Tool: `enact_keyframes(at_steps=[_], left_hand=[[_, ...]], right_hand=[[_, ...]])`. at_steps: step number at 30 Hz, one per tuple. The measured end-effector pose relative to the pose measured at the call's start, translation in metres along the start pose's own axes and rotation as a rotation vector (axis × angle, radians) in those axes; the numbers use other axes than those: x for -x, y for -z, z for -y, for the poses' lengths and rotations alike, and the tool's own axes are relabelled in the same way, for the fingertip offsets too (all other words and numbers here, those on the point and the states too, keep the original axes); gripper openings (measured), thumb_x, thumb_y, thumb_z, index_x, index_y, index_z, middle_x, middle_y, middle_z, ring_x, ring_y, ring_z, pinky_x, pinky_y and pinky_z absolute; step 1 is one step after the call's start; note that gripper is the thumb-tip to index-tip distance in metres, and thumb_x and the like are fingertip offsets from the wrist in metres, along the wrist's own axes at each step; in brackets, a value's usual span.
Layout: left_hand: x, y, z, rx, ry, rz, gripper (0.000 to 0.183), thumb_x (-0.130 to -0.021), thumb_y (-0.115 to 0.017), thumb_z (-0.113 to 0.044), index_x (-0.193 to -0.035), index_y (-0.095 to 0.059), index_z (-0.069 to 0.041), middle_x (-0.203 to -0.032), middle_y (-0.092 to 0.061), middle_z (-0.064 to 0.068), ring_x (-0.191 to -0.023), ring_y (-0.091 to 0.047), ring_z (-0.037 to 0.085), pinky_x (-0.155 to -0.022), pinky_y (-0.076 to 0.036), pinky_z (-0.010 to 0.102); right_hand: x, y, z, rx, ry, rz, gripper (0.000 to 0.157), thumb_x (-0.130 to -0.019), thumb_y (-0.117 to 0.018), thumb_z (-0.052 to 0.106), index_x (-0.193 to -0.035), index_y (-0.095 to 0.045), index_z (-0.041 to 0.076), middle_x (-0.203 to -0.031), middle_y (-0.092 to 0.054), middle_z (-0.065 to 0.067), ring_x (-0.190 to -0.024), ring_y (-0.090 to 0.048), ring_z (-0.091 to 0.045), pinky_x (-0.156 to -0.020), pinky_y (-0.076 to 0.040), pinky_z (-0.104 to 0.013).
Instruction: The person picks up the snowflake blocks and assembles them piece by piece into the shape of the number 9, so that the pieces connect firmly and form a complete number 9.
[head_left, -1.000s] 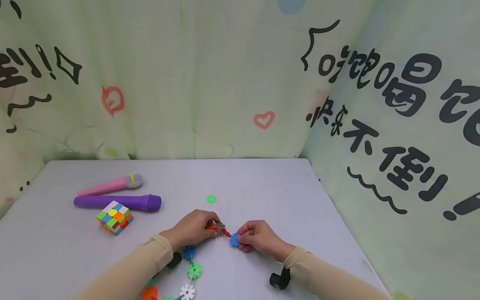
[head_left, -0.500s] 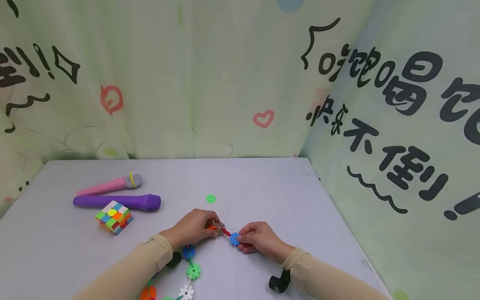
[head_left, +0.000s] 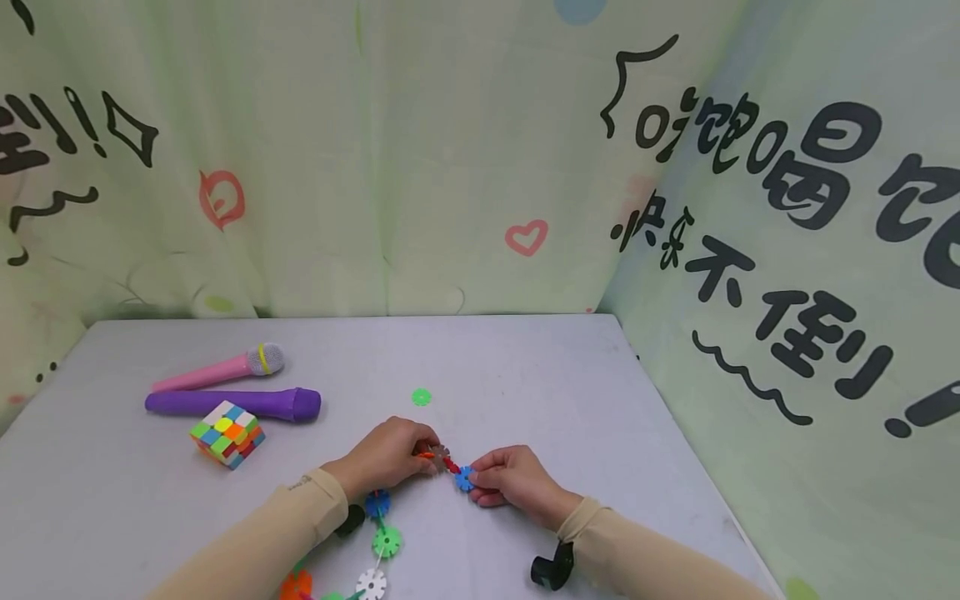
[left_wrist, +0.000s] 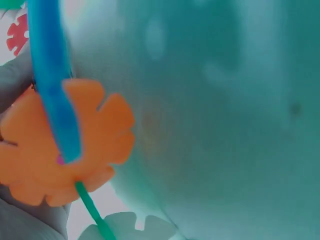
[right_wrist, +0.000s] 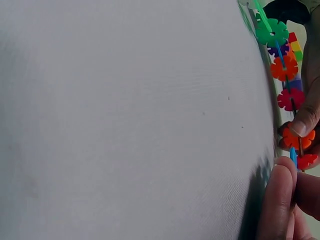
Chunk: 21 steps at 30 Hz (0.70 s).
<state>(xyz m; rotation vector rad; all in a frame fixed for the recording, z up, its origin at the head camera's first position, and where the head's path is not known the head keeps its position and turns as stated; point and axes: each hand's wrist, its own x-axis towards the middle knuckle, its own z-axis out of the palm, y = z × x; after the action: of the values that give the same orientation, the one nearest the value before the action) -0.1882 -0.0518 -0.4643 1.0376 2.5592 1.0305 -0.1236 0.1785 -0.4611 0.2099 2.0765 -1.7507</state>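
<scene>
My left hand (head_left: 393, 454) pinches the end of a chain of slotted plastic snowflake discs. Under its thumb in the right wrist view is an orange disc (right_wrist: 306, 140), with a red disc (right_wrist: 306, 161) beyond it. My right hand (head_left: 513, 479) pinches a blue snowflake disc (head_left: 463, 479) between thumb and fingertips, its edge right at the red disc. Further links trail below the left forearm: a darker blue disc (head_left: 378, 504), a green disc (head_left: 387, 542) and a white disc (head_left: 372, 583). An orange disc (left_wrist: 100, 125) fills much of the left wrist view.
A loose bright green disc (head_left: 422, 397) lies beyond the hands on the white table (head_left: 525, 375). To the left are a pink microphone (head_left: 217, 372), a purple microphone (head_left: 232, 404) and a puzzle cube (head_left: 227, 435). Curtains with lettering stand behind and right.
My right hand has shifted slightly left with the blue disc, bringing it closer against the red disc. The left hand holds nearly still.
</scene>
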Motion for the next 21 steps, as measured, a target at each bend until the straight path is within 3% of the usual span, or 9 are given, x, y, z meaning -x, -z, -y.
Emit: enact_keyframes(at_steps=[6,12,21], left_hand=[[0.000,-0.003,-0.001,-0.028,-0.022,-0.018,0.024,-0.082,-0.082,-0.014,-0.105,-0.075,-0.006,-0.097,-0.072,0.000,-0.088,-0.062,0.014,-0.084,-0.051,0.039],[0.000,-0.004,-0.002,-0.045,-0.030,-0.026,0.024,-0.084,-0.081,-0.015,-0.105,-0.075,-0.006,-0.098,-0.072,0.000,-0.089,-0.063,0.014,-0.086,-0.051,0.038],[0.001,0.000,-0.002,-0.031,0.002,0.015,0.026,-0.082,-0.083,-0.015,-0.104,-0.073,-0.008,-0.081,-0.060,-0.009,-0.074,-0.053,0.010,-0.071,-0.047,0.030]], right_hand=[[0.000,-0.002,0.001,-0.021,0.008,-0.019,0.016,-0.090,-0.072,0.003,-0.100,-0.069,-0.010,-0.085,-0.072,-0.015,-0.068,-0.070,-0.016,-0.067,-0.058,-0.030],[-0.002,-0.003,0.001,-0.049,0.023,-0.022,0.017,-0.089,-0.072,0.001,-0.100,-0.069,-0.011,-0.084,-0.072,-0.016,-0.067,-0.070,-0.016,-0.067,-0.058,-0.030],[-0.004,0.008,0.000,0.098,0.017,0.079,0.019,-0.093,-0.071,0.010,-0.106,-0.067,-0.004,-0.088,-0.073,-0.014,-0.075,-0.071,-0.021,-0.068,-0.058,-0.032]])
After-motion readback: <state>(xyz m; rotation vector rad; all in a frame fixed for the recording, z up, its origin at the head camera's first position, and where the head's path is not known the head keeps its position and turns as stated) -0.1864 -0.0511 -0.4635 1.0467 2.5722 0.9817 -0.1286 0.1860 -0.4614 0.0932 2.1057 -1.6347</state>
